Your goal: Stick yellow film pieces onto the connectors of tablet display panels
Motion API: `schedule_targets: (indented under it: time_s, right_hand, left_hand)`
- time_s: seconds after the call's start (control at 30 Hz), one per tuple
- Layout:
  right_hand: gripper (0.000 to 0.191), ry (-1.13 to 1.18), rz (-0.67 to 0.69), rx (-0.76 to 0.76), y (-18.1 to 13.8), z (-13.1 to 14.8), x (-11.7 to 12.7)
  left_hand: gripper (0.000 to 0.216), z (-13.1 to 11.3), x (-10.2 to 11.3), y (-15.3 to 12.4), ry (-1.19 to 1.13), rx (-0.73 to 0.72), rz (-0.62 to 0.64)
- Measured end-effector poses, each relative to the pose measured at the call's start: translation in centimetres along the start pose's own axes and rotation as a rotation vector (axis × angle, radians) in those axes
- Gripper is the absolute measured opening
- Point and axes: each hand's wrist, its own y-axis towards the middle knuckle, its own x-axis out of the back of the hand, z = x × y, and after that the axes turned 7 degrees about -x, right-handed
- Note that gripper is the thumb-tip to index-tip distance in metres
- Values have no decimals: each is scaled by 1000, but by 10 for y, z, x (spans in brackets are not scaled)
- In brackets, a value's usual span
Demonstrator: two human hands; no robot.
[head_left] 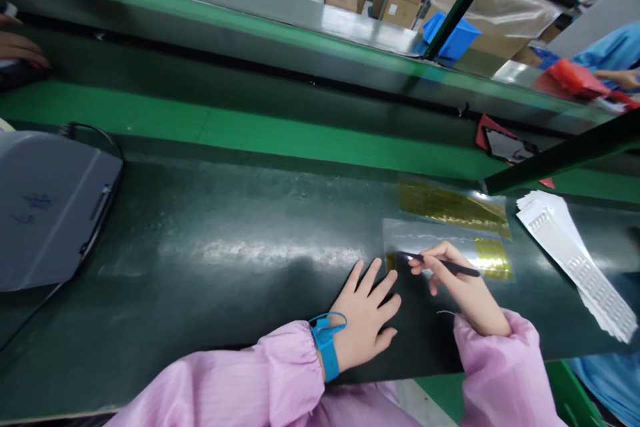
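My left hand lies flat on the dark green worktop, fingers spread, with a blue wrist strap at its wrist. In my right hand is a pair of black tweezers, pinched between thumb and fingers. Their tip points left, over the left part of a clear film sheet. Yellow translucent pieces sit at the right end of this sheet, and a small one shows at its left edge. Just behind lies a second sheet with a long yellow strip.
A stack of white label sheets lies to the right. The large grey machine with a black cable stands at the left. A green post rises behind the sheets, near a red-edged item. Another person's blue sleeve shows at upper right.
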Motion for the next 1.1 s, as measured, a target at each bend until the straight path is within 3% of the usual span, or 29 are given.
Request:
schedule_targets:
  time_s: [0.27,0.7,1.1]
  right_hand:
    - [50,-20,77,-140,-4,-17,0]
    - [46,86,2,-123,0,-27,-5]
    - [49,111,17,-135,2,-22,-14]
  left_hand:
    - [48,-1,-5,0,20,-7,-31]
    - [50,0,-10,0,31,-8,-62]
    - [48,0,-9,0,-13,-1,-47]
